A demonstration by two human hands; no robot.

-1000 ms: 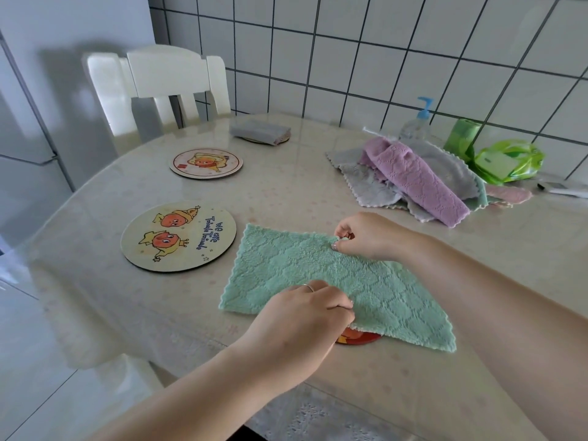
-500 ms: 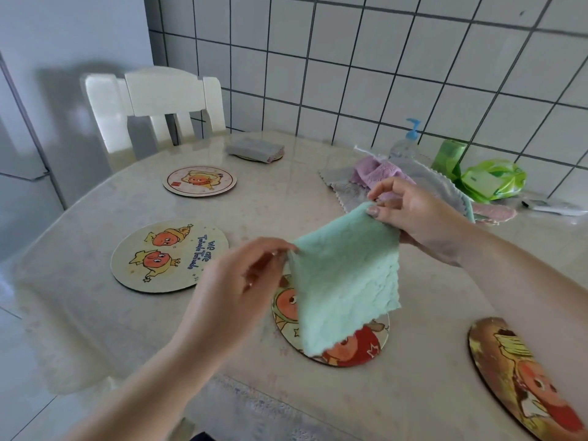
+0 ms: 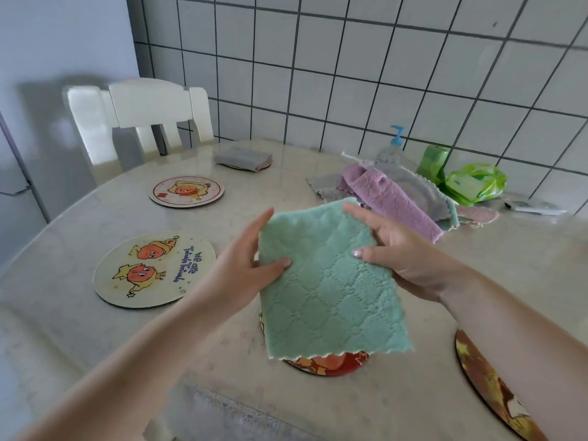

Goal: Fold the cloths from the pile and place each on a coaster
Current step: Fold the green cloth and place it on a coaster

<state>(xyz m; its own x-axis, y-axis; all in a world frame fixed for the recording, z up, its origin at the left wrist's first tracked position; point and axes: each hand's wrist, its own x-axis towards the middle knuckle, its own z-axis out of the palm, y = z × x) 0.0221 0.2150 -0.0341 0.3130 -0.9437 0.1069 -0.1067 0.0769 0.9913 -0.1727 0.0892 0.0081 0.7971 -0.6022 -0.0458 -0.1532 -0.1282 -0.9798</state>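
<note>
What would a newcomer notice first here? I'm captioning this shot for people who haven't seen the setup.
A green cloth held up at centre by the left hand and right hand, above a red coaster. Behind it, the cloth pile lies at the right by the tiled wall.

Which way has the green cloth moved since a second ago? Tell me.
Yes. The green cloth, then spread flat on the table, is now lifted off it and held up above the red coaster by the left hand and right hand.

The pale round coaster (image 3: 154, 269) with two orange cartoon figures carries blue handwriting that seems to read "we are Tomato Tomato"; nothing else is legible.
</note>
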